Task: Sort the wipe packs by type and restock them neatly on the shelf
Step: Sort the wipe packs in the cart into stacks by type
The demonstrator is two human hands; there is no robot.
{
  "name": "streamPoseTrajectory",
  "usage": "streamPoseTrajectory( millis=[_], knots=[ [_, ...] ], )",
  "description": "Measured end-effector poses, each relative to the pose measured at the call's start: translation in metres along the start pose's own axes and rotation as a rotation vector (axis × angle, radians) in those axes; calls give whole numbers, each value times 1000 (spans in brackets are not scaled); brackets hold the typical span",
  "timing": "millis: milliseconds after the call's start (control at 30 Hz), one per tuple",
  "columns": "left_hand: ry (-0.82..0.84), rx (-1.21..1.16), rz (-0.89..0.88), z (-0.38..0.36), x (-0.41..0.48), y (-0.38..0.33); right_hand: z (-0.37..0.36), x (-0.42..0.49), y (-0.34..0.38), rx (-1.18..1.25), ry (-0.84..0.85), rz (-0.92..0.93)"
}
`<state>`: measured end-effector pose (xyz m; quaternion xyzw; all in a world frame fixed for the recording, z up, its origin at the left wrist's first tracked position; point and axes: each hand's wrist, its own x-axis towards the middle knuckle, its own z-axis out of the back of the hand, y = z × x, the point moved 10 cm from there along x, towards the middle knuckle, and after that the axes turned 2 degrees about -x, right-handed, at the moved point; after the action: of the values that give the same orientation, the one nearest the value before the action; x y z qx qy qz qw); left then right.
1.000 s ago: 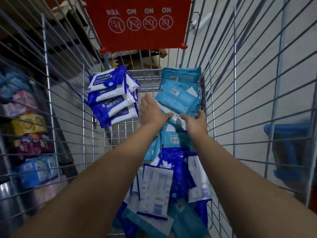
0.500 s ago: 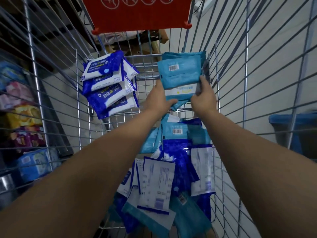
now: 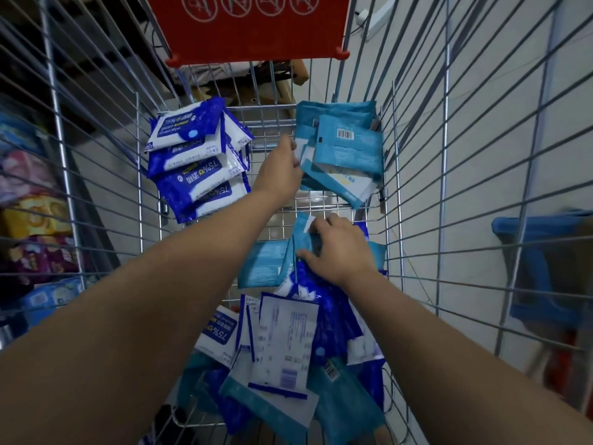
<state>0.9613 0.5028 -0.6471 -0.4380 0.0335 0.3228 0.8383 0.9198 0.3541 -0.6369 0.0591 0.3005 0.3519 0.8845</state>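
**Visitor:** Two stacks, I see. Which is which?

**Onlooker:** Both lean at the far end of the silver wire shopping cart [image 3: 394, 139]. The dark-blue-and-white wipe packs [image 3: 195, 159] are upper left of centre, and the teal wipe packs [image 3: 349, 149] are upper right of centre. Each type is kept apart.

**Visitor:** Why is the left hand [image 3: 282, 168] up there?

**Onlooker:** It lies against the teal stack's left edge, probably steadying it against the wire. I cannot tell whether its fingers pinch or only press.

**Visitor:** And the right hand [image 3: 340, 248]?

**Onlooker:** It is at mid-frame, with fingers and thumb curled round one loose teal pack [image 3: 303, 232]. That pack sits atop the mixed heap of packs [image 3: 288, 342] at lower centre. I judge it is meant for the teal stack.

**Visitor:** Where is the shelf?

**Onlooker:** I take it to be the blurred coloured shelf goods [image 3: 35, 216] at the left edge, outside the wire. Sorting seems to be the step in hand, with restocking to come.
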Motion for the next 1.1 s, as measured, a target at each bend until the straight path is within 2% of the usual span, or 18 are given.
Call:
streamPoseTrajectory(
  millis=[133, 200, 267, 300, 367, 433, 533, 600, 667, 733, 833, 900, 1000, 1067, 1100],
  knots=[
    [45, 43, -28, 0, -24, 10, 0, 11, -5, -95, 146, -35],
    [124, -3, -28, -8, -40, 19, -1, 14, -7, -167, 236, -31],
    [242, -91, 27, -19, -56, 24, 4, 17, -13, -10, 262, -48],
    [295, -152, 66, -25, -61, 25, 11, 19, -17, 161, 219, -74],
    [375, -301, 143, -33, -69, 21, 35, 26, -29, 515, 16, -144],
    [421, -469, 224, -34, -71, 17, 55, 36, -36, 726, -146, -153],
    [390, -642, 263, -23, -62, 14, 69, 48, -33, 719, -209, -147],
    [332, -754, 294, -17, -55, 12, 76, 48, -44, 650, -270, -216],
    [322, -832, 317, -18, -51, 6, 85, 38, -53, 544, -367, -273],
    [319, -920, 343, -22, -45, -3, 94, 26, -51, 443, -481, -251],
    [288, -1044, 397, -23, -30, -15, 82, 21, -47, 445, -458, -230],
    [273, -909, 338, -22, -18, -22, 68, 19, -49, 381, -396, -261],
    [85, -373, 152, -1, -8, -21, 54, 16, -49, 241, -319, -238],
    [-82, -217, 127, 17, -18, -10, 36, 15, -44, 202, -199, -194],
    [-84, -172, 134, 16, -25, -2, 28, 14, -42, 195, -139, -179]
  ],
)
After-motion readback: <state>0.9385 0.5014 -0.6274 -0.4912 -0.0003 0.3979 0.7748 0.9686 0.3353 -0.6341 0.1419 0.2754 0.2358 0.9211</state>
